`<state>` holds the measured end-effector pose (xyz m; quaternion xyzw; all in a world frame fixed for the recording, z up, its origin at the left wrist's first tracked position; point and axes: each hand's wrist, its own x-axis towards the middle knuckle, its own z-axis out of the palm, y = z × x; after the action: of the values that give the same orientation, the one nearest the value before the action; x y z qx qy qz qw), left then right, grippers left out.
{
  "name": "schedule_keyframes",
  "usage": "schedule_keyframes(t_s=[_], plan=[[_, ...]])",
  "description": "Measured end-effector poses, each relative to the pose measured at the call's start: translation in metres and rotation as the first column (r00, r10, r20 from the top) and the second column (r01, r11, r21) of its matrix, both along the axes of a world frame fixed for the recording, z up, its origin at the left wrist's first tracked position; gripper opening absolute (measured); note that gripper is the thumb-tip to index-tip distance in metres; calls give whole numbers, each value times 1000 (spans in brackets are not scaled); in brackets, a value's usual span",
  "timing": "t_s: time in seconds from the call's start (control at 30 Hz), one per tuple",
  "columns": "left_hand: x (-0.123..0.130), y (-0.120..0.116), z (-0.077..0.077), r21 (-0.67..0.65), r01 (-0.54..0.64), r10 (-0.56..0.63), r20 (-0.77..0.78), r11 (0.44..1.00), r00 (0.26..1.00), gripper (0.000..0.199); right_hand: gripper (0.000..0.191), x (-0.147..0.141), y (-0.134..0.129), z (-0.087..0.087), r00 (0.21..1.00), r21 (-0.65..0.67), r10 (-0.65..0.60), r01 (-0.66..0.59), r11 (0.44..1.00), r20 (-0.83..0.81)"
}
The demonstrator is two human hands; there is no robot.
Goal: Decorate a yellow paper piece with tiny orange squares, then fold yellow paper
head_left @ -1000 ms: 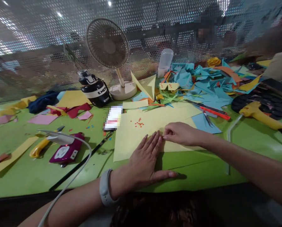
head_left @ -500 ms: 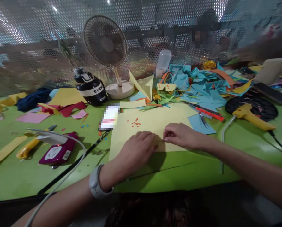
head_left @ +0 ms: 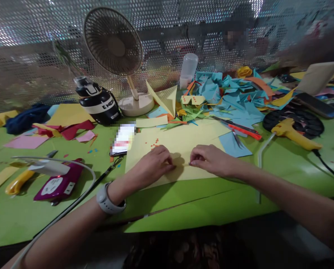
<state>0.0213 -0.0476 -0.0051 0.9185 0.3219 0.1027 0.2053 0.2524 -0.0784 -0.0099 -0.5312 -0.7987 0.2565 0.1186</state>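
A large pale yellow sheet of paper (head_left: 203, 132) lies on the green table, with both of my hands over its near half. My left hand (head_left: 151, 164), a grey watch (head_left: 110, 198) on its wrist, has its fingers curled and the tips close to the thumb. Facing it a short way off, my right hand (head_left: 207, 158) is closed in a pinch just above the paper. Whatever is at either set of fingertips is too small to name. Small orange paper dots (head_left: 155, 142) are scattered on the sheet beyond my left hand.
A phone (head_left: 123, 139) lies left of the sheet. Behind stand a fan (head_left: 116, 46) and a black bottle (head_left: 99, 106). Blue paper scraps (head_left: 239, 99) pile at the back right, near tweezers (head_left: 236, 140) and a yellow glue gun (head_left: 294, 136). A purple power box (head_left: 57, 185) sits left, with a white cable.
My left hand has moved back to the left, widening the space between the hands, and its fingers now curl toward the thumb. My right hand keeps its pinch. The view has shifted slightly.
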Motion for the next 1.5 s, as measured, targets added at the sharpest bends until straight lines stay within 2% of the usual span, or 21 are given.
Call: schedule_keyframes(t_s=[0.1,0.27,0.47,0.7,0.87,1.07,1.27,1.5], plan=[[-1,1,0,18,13,-13,-5,1000,1000,18,16,-2,-1,3,999,18,24,-25,1000,28],[2,1,5,-6,25,-25,-18,1000,1000,17,16,-14,-2,10,993,130,84,-95,987,88],[0,7,4,-69,41,-41,-7,997,999,14,15,-25,-2,10,999,68,11,-13,998,32],[0,15,1,-106,61,-63,-18,993,998,16,16,-24,3,4,1000,1,-15,15,1000,-7],[-4,13,6,-103,33,-35,-16,994,999,17,18,-24,4,4,1000,-3,-24,24,1000,-12],[-14,12,0,-105,30,-26,35,994,999,17,21,-24,4,3,999,6,-35,35,999,-12],[-12,10,2,-54,34,-36,-31,998,999,19,22,-22,6,0,1000,8,-17,17,1000,-16],[-9,11,5,-24,-16,13,-133,1000,991,22,23,-22,7,0,1000,-8,-6,6,1000,-5]])
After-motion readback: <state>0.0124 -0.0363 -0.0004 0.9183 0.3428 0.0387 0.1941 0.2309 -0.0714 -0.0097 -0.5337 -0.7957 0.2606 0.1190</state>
